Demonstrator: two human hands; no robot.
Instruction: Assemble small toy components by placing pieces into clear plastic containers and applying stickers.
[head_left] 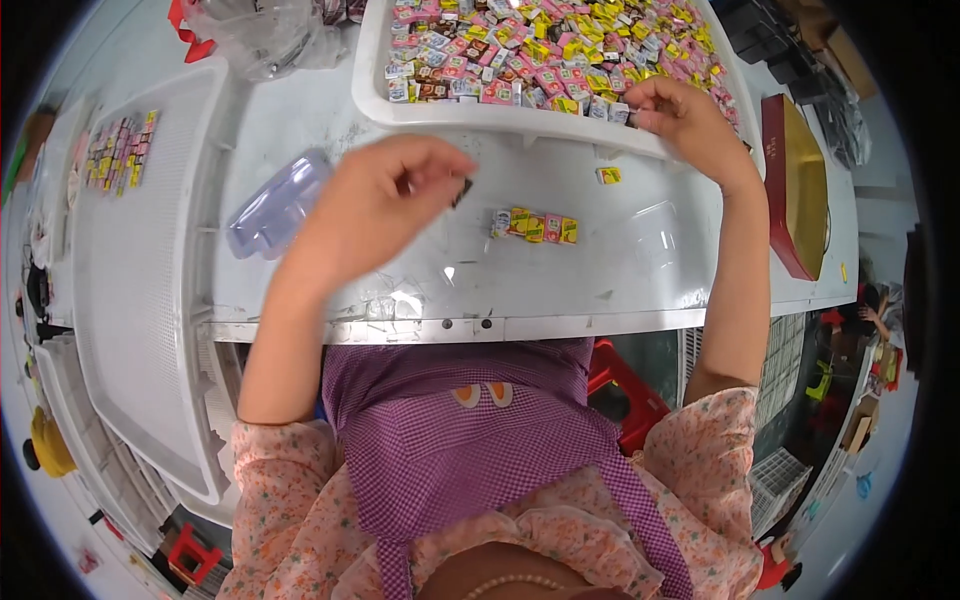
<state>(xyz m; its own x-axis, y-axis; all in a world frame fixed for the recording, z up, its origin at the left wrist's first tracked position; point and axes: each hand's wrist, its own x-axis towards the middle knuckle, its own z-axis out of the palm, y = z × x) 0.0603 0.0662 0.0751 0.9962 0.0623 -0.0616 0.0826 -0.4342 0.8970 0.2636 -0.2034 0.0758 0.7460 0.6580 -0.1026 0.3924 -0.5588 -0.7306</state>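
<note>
My left hand (385, 205) hovers above the table at centre left, thumb and fingers pinching a small dark piece (462, 192), mostly hidden by the fingertips. At the front rim of a white tray (450, 115), my right hand (690, 125) curls thumb and forefinger at one of the small boxes. The tray is heaped with tiny yellow, pink, white and brown boxes (560, 60). On the table between my hands lies a short row of several such boxes (535, 226), side by side. A single yellow box (608, 176) sits apart, nearer the tray.
A clear bluish plastic holder (280, 205) lies beside my left forearm. Further left, a long white mesh tray (140, 290) carries a block of grouped boxes (122, 152). An open red box with a gold inside (795, 190) stands at right. Clear plastic bags (265, 40) are at back left.
</note>
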